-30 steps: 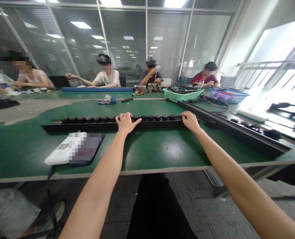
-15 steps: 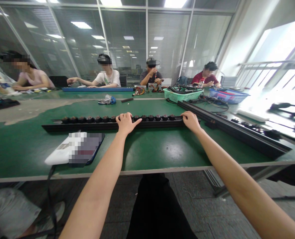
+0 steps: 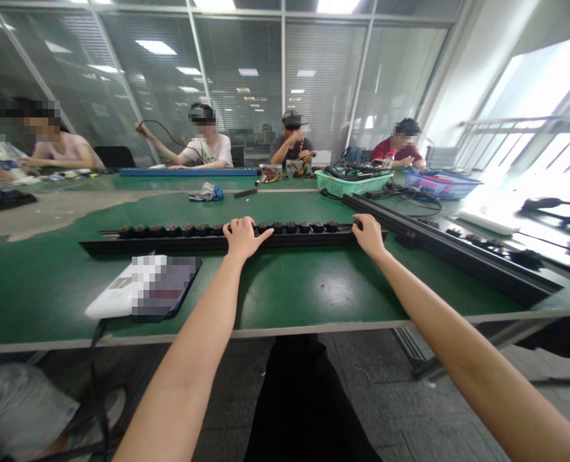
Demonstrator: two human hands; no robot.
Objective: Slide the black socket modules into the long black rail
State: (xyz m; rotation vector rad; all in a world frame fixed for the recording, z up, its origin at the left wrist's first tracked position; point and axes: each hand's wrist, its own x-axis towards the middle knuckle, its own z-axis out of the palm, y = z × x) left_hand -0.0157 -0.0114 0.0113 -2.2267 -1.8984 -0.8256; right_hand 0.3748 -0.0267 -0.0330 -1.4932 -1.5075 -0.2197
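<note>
My left hand (image 3: pixel 244 237) lies on a long black rail (image 3: pixel 208 245), fingers spread over a row of dark round parts (image 3: pixel 183 229) standing along it. The hand holds none of them that I can see. My right hand (image 3: pixel 368 234) is at the rail's right end, its fingertips on the rail. Whether that hand grips the rail, I cannot tell. A pixelated white-and-dark flat object (image 3: pixel 145 289) lies on the green workbench (image 3: pixel 34 295) in front of the rail, left of my left forearm.
A second black rail (image 3: pixel 451 253) runs diagonally to the right. Beyond stand a green basket of cables (image 3: pixel 347 185), a blue crate (image 3: pixel 441 185) and a blue bar (image 3: pixel 189 172). A cloth bundle (image 3: pixel 207 192) lies mid-table. Several co-workers sit across the bench.
My right hand has shifted slightly rightward along the rail. Across the bench, a co-worker's hand has risen, holding up a black cable. My left hand has barely moved.
</note>
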